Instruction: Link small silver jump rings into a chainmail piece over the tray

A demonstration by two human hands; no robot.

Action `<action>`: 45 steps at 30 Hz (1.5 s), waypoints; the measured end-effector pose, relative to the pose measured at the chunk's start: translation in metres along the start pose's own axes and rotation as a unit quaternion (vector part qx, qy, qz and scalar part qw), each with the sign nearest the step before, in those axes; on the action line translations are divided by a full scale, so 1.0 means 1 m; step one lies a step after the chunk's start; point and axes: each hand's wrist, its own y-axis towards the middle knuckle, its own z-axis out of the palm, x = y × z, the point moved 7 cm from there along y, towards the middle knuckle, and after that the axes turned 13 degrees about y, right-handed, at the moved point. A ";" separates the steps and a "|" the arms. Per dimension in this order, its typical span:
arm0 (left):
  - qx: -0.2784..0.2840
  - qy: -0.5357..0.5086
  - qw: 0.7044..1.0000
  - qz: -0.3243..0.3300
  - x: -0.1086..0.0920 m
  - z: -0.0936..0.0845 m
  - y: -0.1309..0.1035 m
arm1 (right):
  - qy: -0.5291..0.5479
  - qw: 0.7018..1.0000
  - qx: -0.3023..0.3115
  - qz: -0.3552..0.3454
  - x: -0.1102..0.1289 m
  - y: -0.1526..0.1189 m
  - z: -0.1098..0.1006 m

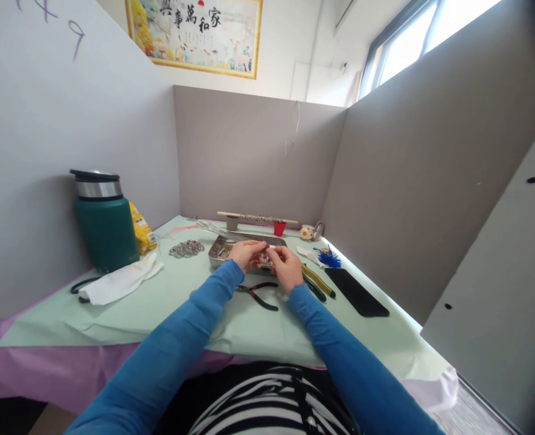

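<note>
Both hands meet over the front of a metal tray (214,256) that holds small beads or jewellery parts. The fingertips of my left hand (248,254) and my right hand (286,267) are pinched close together. Between them is something small, perhaps beaded; its kind is too tiny to make out. Just below the hands lie black-handled pliers (262,296) with red marks, their handles spread. A second pair of pliers with yellow and green handles (319,284) rests beside my right wrist.
A green bottle (104,226), white cloth (122,281) and chain pile (186,248) are on the left. Behind the tray, a beaded stick (258,218) spans a grey cup (232,223) and a red cup (279,228). A black phone-like slab (357,292) and blue tassel (328,257) lie right.
</note>
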 end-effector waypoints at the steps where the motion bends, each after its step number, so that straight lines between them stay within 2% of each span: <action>1: -0.007 0.004 1.000 -0.003 -0.001 0.000 -0.001 | 0.009 1.000 -0.016 -0.005 0.002 0.001 -0.003; 6: 0.001 0.006 1.000 -0.014 0.002 0.007 -0.003 | 0.060 0.997 -0.048 -0.009 0.002 0.006 -0.010; 12: 0.018 -0.049 0.998 -0.040 0.005 0.010 -0.002 | 0.138 0.988 -0.069 -0.007 -0.004 0.007 -0.010; 18: 0.067 -0.094 0.992 -0.052 0.006 0.014 -0.002 | 0.132 0.989 -0.059 -0.015 -0.006 0.008 -0.010; 27: 0.066 -0.123 0.989 -0.051 0.004 0.015 -0.004 | 0.106 0.992 -0.054 -0.039 -0.002 0.008 -0.010; 33: 0.039 -0.091 0.995 -0.032 0.003 0.014 -0.003 | 0.121 0.990 -0.064 -0.029 -0.003 0.006 -0.009; 38: 0.019 -0.077 0.997 -0.014 0.002 0.010 0.000 | 0.152 0.985 -0.080 0.025 -0.008 0.005 -0.007; 40: -0.022 -0.024 0.999 0.015 -0.001 0.003 0.002 | 0.115 0.990 -0.067 0.045 -0.009 0.003 -0.006; 42: -0.081 0.055 0.994 0.044 -0.005 -0.005 0.002 | 0.038 0.997 -0.049 0.037 -0.004 0.000 -0.006; 45: -0.146 0.204 0.964 0.092 -0.012 -0.011 -0.001 | -0.084 0.994 -0.044 -0.061 0.013 -0.005 -0.005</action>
